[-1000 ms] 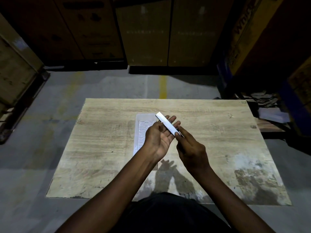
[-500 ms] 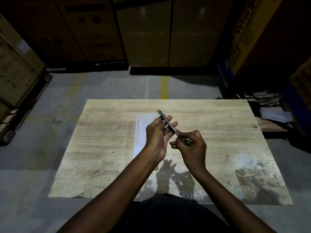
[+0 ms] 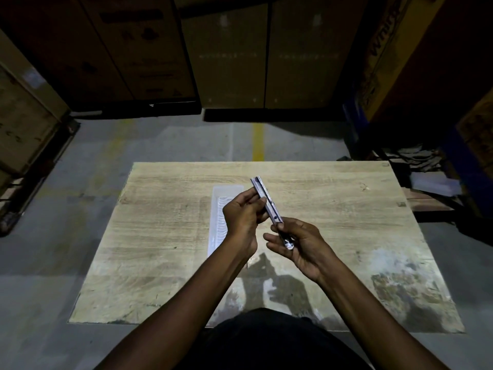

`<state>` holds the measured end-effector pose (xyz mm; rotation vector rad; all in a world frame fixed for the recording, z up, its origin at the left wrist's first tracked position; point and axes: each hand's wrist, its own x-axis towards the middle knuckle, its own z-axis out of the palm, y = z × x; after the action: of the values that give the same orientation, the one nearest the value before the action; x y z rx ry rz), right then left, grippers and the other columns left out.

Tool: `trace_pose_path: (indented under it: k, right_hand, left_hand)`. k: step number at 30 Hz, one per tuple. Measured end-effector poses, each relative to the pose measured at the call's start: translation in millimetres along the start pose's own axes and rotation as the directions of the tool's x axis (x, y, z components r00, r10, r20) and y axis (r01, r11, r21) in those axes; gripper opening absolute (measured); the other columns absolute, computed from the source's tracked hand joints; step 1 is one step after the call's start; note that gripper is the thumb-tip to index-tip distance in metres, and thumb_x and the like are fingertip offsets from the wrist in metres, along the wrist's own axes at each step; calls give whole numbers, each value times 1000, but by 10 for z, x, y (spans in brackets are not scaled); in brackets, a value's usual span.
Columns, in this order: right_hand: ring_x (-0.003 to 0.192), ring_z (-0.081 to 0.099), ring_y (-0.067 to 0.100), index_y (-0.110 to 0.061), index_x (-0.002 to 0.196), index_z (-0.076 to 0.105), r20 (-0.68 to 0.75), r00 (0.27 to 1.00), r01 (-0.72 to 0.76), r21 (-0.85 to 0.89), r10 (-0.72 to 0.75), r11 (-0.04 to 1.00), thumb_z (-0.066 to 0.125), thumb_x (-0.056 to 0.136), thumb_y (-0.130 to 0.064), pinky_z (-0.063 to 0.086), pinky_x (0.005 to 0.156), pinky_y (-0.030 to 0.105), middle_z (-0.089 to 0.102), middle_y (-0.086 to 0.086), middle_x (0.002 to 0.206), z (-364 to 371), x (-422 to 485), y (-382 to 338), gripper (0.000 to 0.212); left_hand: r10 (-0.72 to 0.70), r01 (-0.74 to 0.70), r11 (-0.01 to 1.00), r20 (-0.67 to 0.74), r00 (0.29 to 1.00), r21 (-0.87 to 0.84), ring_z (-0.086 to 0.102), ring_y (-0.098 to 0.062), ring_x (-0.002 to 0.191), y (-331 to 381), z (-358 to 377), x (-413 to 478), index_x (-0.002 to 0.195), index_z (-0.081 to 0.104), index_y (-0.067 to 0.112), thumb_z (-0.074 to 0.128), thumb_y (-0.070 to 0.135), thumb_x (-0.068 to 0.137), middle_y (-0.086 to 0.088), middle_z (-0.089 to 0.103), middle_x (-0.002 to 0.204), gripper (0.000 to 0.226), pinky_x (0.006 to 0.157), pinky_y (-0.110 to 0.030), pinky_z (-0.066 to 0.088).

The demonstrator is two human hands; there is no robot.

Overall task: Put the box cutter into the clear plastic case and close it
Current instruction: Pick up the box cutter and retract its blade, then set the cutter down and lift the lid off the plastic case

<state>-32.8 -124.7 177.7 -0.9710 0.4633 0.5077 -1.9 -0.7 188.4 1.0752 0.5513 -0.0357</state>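
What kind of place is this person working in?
Probably a warehouse or storeroom: tall cardboard cartons stand stacked around a bare concrete floor marked with a yellow line, and the worn wooden table looks like a makeshift workbench.

Pale woodgrain desk [image 3: 165,236] with grey worn patches, silvery box cutter [image 3: 266,201], see-through ribbed plastic case [image 3: 220,209], grey floor [image 3: 80,156] with one yellow stripe [image 3: 258,141].
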Motion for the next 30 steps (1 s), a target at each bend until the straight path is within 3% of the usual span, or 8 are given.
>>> trace_pose_path:
  k: [3, 7, 13, 16, 18, 20, 25, 30]
  right_hand:
    - [77, 74, 34, -2, 96, 63, 17, 999, 30, -101, -28, 994, 58, 89, 1, 63, 67, 41, 73, 12, 85, -27, 55, -29, 10]
    - [74, 66, 21, -14, 86, 67, -39, 991, 104, -400, -130, 910, 64, 87, -6, 58, 69, 37, 76, 11, 95, -118, 171, -54, 8]
    - [70, 69, 26, -18, 77, 69, -97, 903, 259, -656, -419, 709, 73, 79, -2, 61, 65, 38, 71, 9, 86, -312, 488, -36, 17]
    - [69, 70, 20, -17, 78, 70, -120, 819, 288, -760, -561, 582, 78, 72, 0, 57, 65, 31, 72, 5, 82, -503, 709, 91, 20]
    - [72, 68, 16, -15, 79, 72, -198, 807, 208, -786, -556, 582, 80, 70, -2, 53, 70, 29, 72, 3, 80, -708, 894, 204, 18]
    - [76, 66, 16, -13, 82, 74, -306, 820, 53, -801, -483, 596, 81, 71, -7, 50, 73, 27, 73, 5, 82, -943, 1068, 308, 15]
    - [80, 69, 26, -16, 82, 77, -514, 812, -281, -759, -276, 587, 79, 68, -14, 44, 64, 23, 76, 10, 85, -1422, 1312, 539, 14]
    - [70, 61, 26, -18, 76, 70, -563, 781, -372, -766, -270, 524, 80, 67, -16, 47, 64, 27, 69, 8, 77, -1626, 1424, 719, 13]
  left_hand:
    - [30, -30, 999, 7, 1000, 33, 67, -24, 79, -33, 15, 66, 113, 64, -3, 59, -9, 83, -10, 70, 93, 31, 77, -38, 59]
    - [111, -115, 984, 36, 993, 134, 68, -20, 79, -80, 33, 140, 110, 66, 2, 61, -6, 83, -9, 70, 93, 29, 58, -21, 56]
    - [185, -206, 926, 96, 978, 316, 70, -27, 95, -275, 7, 335, 108, 68, 6, 64, -3, 81, -15, 72, 102, 28, 78, -35, 61]
    - [265, -339, 777, 214, 940, 531, 70, -17, 97, -404, -84, 488, 116, 67, 15, 67, 4, 80, -3, 73, 104, 38, 89, -37, 57]
    - [240, -394, 624, 314, 919, 675, 67, -10, 103, -477, -204, 564, 133, 54, 23, 67, 12, 83, 5, 68, 115, 53, 93, -25, 52]
    - [176, -372, 552, 331, 927, 746, 62, -16, 114, -551, -372, 627, 139, 46, 20, 63, 12, 87, -2, 62, 129, 56, 95, -23, 47]
    - [89, -322, 315, 310, 946, 893, 61, -22, 118, -738, -870, 790, 129, 57, 14, 57, 7, 87, -6, 61, 133, 42, 96, -16, 37]
    - [67, -273, 221, 265, 962, 936, 56, -23, 125, -878, -1204, 870, 127, 58, 11, 57, 12, 85, -9, 62, 132, 42, 108, -36, 41]
